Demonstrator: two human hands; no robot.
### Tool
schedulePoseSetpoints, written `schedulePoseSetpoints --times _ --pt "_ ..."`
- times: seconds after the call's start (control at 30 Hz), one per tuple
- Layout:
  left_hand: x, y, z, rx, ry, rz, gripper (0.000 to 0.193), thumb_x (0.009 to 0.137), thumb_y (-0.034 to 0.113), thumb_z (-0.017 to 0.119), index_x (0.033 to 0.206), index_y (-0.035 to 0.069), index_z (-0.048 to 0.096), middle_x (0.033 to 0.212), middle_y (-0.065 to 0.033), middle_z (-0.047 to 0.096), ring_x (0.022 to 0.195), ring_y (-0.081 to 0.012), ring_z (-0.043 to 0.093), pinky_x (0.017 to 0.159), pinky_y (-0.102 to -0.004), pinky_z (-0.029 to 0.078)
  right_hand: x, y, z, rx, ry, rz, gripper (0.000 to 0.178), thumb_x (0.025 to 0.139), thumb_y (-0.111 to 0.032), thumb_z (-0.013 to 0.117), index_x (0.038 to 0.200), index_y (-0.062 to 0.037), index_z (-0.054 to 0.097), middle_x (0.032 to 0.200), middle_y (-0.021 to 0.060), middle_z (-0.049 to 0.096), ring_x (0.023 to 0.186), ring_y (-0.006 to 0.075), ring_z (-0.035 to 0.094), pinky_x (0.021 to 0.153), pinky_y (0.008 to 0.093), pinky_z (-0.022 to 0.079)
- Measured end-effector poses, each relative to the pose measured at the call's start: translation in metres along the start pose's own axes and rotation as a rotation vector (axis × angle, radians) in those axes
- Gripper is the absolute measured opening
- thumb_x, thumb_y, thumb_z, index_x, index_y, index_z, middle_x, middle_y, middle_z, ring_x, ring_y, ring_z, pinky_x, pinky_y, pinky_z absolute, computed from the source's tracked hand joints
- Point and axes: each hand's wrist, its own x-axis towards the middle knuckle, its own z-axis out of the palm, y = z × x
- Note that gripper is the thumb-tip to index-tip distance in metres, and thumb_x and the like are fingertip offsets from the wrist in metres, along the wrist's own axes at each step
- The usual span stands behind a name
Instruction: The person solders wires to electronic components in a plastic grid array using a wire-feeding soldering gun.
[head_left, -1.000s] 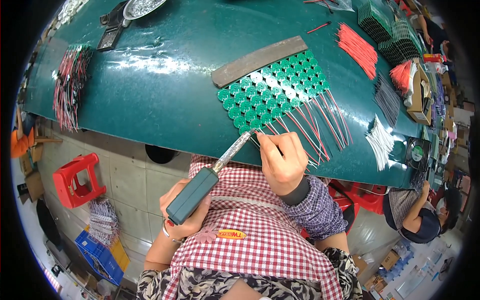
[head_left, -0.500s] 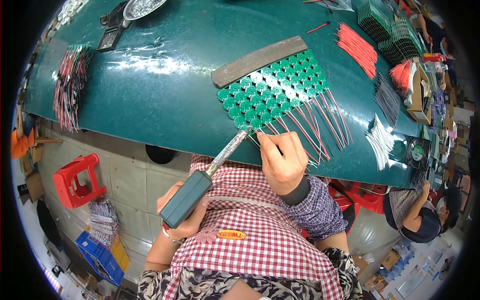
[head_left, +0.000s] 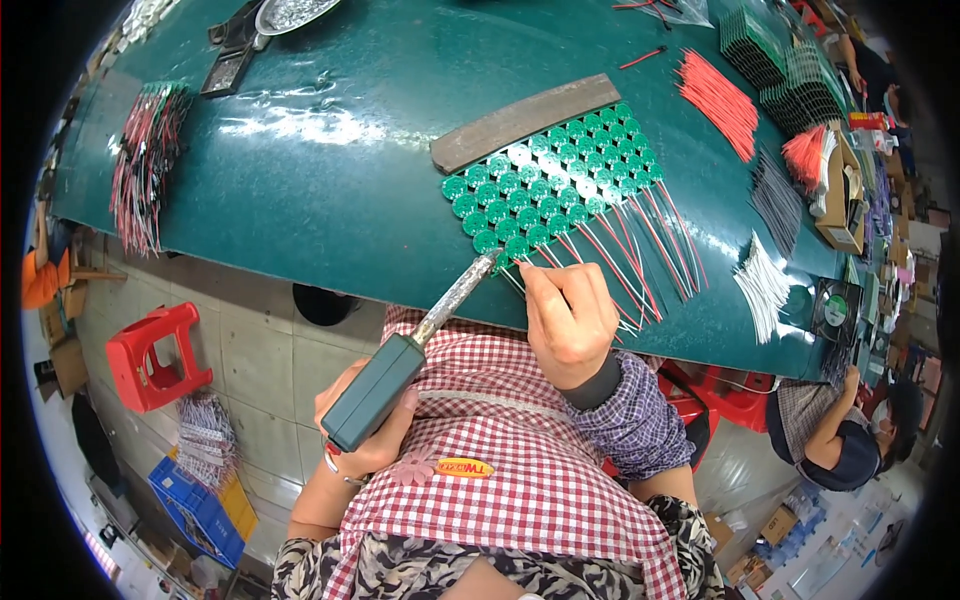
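Observation:
My left hand (head_left: 388,440) is closed round the dark green handle of a soldering iron (head_left: 376,392). The iron's metal shaft slants up and right, and its tip meets the near-left corner of a panel of round green circuit boards (head_left: 548,190). Right beside the tip, my right hand (head_left: 573,325) pinches a thin red wire (head_left: 521,263) at the panel's near edge; my fingers cover most of it. Red and white wires (head_left: 640,250) trail toward me from boards along that edge. Against the panel's far edge lies a grey-brown bar (head_left: 525,122).
Red wires (head_left: 717,105), dark wires (head_left: 776,205) and white wires (head_left: 762,285) lie in bundles at right, near stacked boards (head_left: 752,45). At left are wired boards (head_left: 148,165) and a metal dish (head_left: 290,14). A co-worker (head_left: 835,430) sits at far right; a red stool (head_left: 158,355) stands on the floor.
The view has shifted slightly, so the table's contents appear a little farther right. The iron's tip sits slightly left along the panel's corner. Both hands keep their grips.

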Motion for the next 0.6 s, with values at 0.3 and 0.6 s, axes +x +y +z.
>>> schedulePoseSetpoints --times 0.3,0.6 --pt "-0.003 0.001 0.002 -0.148 0.108 -0.033 0.029 0.068 -0.002 0.076 0.096 -0.006 0.072 0.094 -0.0201 0.072 0.082 -0.0334 0.073 0.073 -0.0373 0.060 0.000 -0.010 0.001 0.097 0.065 -0.044 0.029 0.068 0.007 0.077 0.095 -0.0001 0.072 0.078 0.0053 0.058 0.068 0.0216 0.058 0.053 0.0321 0.046" --pt "0.003 0.008 -0.006 -0.050 0.040 -0.011 0.027 0.067 -0.002 0.076 0.094 -0.005 0.072 0.089 -0.0162 0.070 0.074 -0.0302 0.071 0.064 -0.0346 0.057 -0.003 -0.011 0.010 0.074 0.036 -0.034 0.027 0.069 0.007 0.076 0.095 0.0003 0.072 0.075 0.0047 0.055 0.067 0.0212 0.056 0.053 0.0324 0.045"
